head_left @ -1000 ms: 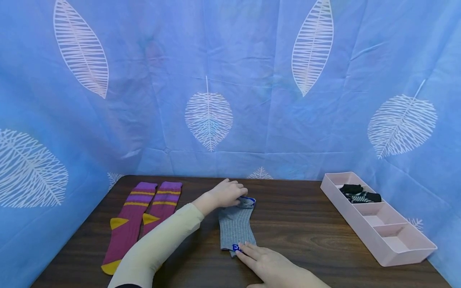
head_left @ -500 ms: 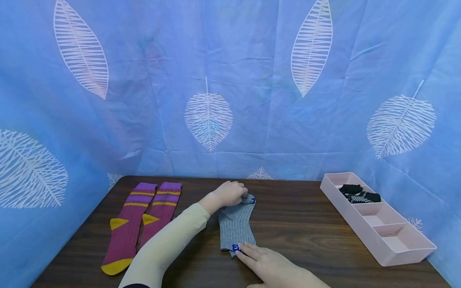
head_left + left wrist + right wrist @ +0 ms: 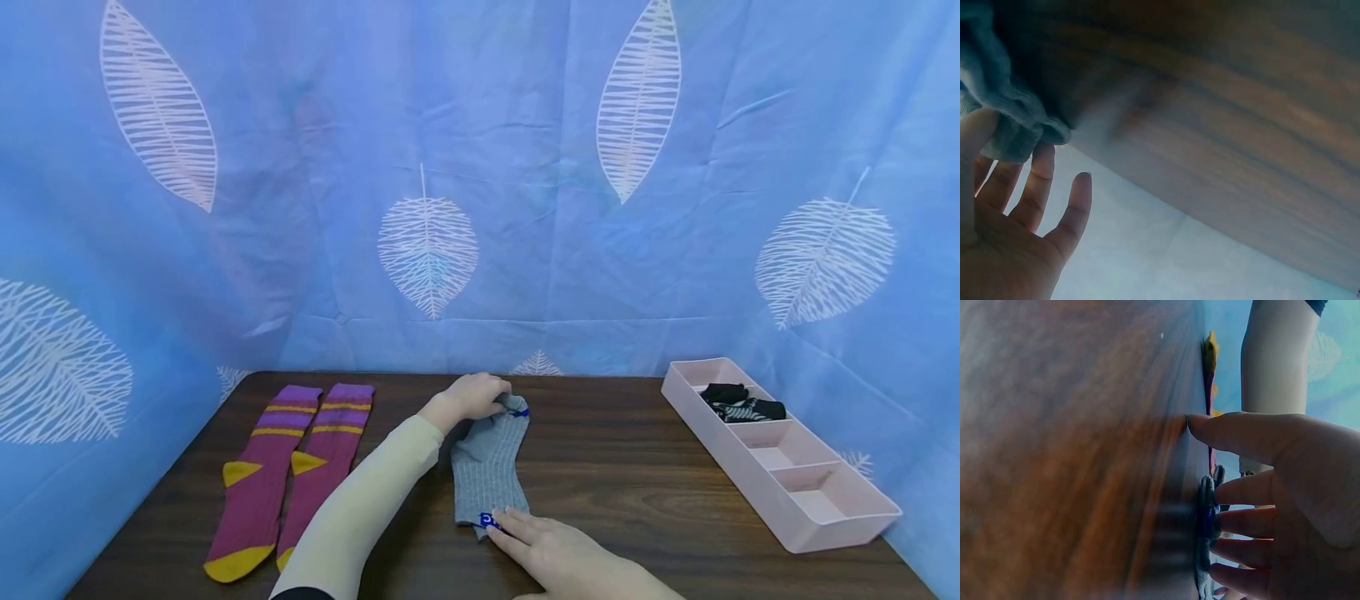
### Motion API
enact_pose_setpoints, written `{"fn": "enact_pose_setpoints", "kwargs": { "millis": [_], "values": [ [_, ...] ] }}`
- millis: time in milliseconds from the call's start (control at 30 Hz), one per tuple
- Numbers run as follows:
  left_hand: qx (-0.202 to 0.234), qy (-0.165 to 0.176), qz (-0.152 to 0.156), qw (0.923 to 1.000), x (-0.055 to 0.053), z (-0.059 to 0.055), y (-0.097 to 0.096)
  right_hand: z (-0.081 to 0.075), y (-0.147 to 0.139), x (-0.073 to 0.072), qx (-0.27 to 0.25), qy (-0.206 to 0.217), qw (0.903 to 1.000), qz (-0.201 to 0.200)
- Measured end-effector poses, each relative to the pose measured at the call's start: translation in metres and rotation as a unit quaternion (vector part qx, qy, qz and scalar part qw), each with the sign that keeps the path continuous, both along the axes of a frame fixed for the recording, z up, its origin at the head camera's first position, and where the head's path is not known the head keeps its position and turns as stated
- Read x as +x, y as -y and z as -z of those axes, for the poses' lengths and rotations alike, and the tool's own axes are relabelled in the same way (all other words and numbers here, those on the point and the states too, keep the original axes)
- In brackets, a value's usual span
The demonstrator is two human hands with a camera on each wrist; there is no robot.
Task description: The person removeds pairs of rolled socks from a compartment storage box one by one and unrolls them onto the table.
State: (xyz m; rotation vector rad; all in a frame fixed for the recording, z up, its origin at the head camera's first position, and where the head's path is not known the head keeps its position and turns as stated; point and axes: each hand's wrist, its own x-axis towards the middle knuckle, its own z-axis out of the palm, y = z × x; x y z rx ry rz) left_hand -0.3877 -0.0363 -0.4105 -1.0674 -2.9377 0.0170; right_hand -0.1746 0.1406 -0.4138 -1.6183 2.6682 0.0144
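Note:
Grey ribbed socks with blue marks lie on the dark wooden table in front of me, apparently one on top of the other. At their far end my left hand pinches the cloth. Bunched grey fabric sits between thumb and fingers in the left wrist view; the little finger stands free. My right hand lies with fingers extended, its fingertips pressing the near end beside a blue mark. In the right wrist view its thumb is spread away from the other fingers.
Two maroon socks with yellow heels and toes and purple tops, the left sock and right sock, lie flat at left. A pale pink divided box stands at right, with black patterned socks in its far compartment. A blue leaf-print curtain hangs behind.
The far end of the grey socks has been smoothed out from a fold and shows more length. My left hand has shifted slightly; the right hand stays pressed in place.

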Motion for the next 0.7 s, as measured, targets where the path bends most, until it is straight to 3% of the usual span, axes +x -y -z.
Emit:
{"fn": "enact_pose_setpoints", "kwargs": {
  "millis": [133, 233, 333, 500, 700],
  "values": [
    [0.019, 0.012, -0.019, 0.9996, -0.0042, 0.0017, 0.0008, 0.0011, 0.0011, 0.0007, -0.001, 0.001, 1.0, 0.003],
    [0.045, 0.001, -0.024, 0.9987, -0.0051, 0.002, 0.0014, 0.0011, 0.0008, 0.0016, -0.003, -0.006, 1.0, 0.002],
    [0.055, -0.036, -0.002, 0.9978, -0.0046, 0.0019, 0.0015, 0.0003, 0.0, 0.0022, -0.006, -0.01, 0.9999, -0.002],
    [0.024, -0.087, 0.037, 0.9952, -0.002, 0.0006, 0.0004, -0.002, -0.0013, 0.0019, -0.004, 0.001, 1.0, 0.0],
    [-0.01, -0.035, 0.006, 0.9993, 0.002, -0.0052, 0.0005, -0.0043, -0.0021, 0.0013, 0.001, 0.014, 0.9998, 0.012]
  ]
}}
